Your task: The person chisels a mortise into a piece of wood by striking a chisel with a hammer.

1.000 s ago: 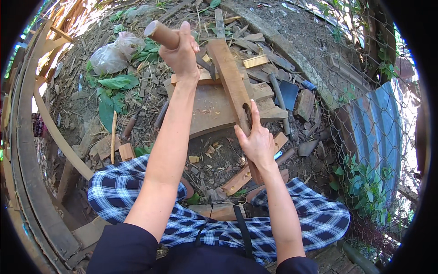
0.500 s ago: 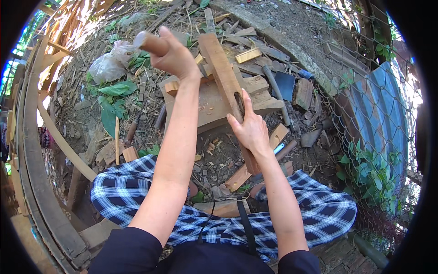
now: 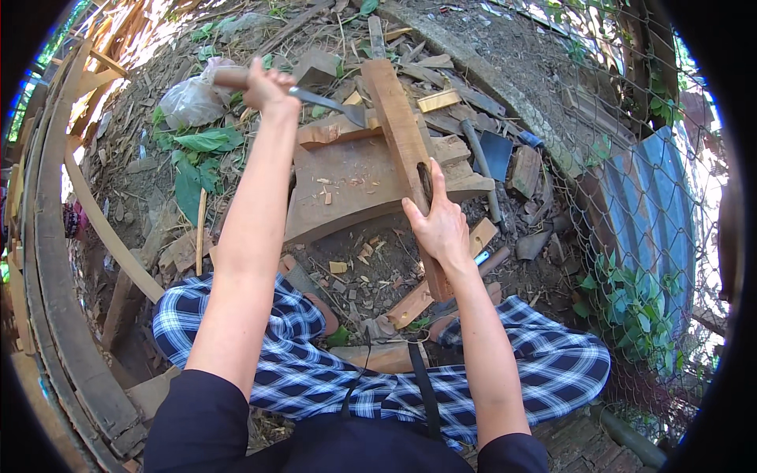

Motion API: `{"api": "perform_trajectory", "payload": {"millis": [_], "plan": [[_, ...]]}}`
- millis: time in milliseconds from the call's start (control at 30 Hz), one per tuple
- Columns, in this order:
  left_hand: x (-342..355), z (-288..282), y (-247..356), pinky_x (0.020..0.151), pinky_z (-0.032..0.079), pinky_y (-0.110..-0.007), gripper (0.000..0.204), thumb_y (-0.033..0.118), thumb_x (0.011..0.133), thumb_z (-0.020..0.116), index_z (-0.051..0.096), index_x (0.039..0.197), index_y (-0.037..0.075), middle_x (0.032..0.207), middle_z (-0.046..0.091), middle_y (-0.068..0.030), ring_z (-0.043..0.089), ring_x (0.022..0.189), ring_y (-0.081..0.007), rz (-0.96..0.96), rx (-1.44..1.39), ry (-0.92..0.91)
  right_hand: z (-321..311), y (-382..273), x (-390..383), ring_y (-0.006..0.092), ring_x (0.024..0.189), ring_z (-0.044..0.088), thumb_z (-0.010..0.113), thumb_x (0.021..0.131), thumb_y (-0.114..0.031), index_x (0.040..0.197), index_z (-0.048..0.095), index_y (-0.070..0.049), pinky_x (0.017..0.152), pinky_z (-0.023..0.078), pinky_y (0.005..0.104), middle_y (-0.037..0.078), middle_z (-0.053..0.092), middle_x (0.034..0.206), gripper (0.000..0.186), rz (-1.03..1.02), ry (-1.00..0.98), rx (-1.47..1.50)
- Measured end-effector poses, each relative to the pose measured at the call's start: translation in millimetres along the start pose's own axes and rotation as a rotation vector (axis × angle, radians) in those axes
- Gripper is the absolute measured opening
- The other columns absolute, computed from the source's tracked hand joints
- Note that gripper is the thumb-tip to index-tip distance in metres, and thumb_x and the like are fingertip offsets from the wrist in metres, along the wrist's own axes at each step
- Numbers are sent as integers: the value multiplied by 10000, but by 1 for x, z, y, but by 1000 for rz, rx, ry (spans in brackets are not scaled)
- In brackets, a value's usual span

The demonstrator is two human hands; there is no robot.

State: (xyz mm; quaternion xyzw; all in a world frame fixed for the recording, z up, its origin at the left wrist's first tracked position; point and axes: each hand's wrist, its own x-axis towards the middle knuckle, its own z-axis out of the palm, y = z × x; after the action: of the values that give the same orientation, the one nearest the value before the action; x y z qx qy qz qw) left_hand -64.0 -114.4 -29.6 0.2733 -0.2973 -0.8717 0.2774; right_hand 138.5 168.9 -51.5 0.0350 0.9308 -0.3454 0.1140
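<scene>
My left hand is closed on the wooden handle of a chisel, whose flat metal blade points right, above a short wood piece on a broad, curved wooden block. My right hand grips a long, squared wooden bar with a dark slot in it. The bar is tilted, its upper end beside the blade. Wood chips are scattered over the block. Below my right hand lies a wooden strip with holes.
A chain-link fence and corrugated metal sheet stand at the right. Long boards line the left. A plastic bag, leaves, a pipe and wood scraps lie on the ground. A concrete edge runs behind. I sit cross-legged in plaid trousers.
My left hand has swung left and turned with the handle, so the metal blade now shows pointing right. My right hand and the bar have shifted only slightly.
</scene>
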Motion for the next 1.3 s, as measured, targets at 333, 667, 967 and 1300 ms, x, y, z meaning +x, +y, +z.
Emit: {"api": "perform_trajectory", "payload": {"millis": [333,667,967,1300], "plan": [[-96,38,-5,419,399,-307,327,221,940,735,473,770,123,547,496,14,466,420,-113,186,-7,-213,2,1,1,555,969,656,651,906,-401,1588,171,-238,895,520,586,341,698,1001,849,-8,39,12],[-107,62,-36,376,375,-260,299,158,938,732,513,765,51,553,505,-9,466,414,-92,541,192,-404,1,6,4,555,990,653,646,904,-413,1588,176,-240,912,514,585,344,695,1027,849,-30,34,45],[-121,56,-68,629,500,-325,212,192,882,788,677,844,16,731,701,-64,679,664,-158,989,561,-358,-6,4,3,535,1024,654,643,904,-421,1581,196,-233,920,520,579,335,694,1060,833,4,-3,77],[-133,55,-90,630,517,-285,210,201,885,797,710,907,11,762,726,-44,649,675,-85,1019,574,-542,-133,-73,-34,318,1311,522,644,901,-267,1524,343,64,1104,405,407,241,499,1452,767,-301,268,603]]}}
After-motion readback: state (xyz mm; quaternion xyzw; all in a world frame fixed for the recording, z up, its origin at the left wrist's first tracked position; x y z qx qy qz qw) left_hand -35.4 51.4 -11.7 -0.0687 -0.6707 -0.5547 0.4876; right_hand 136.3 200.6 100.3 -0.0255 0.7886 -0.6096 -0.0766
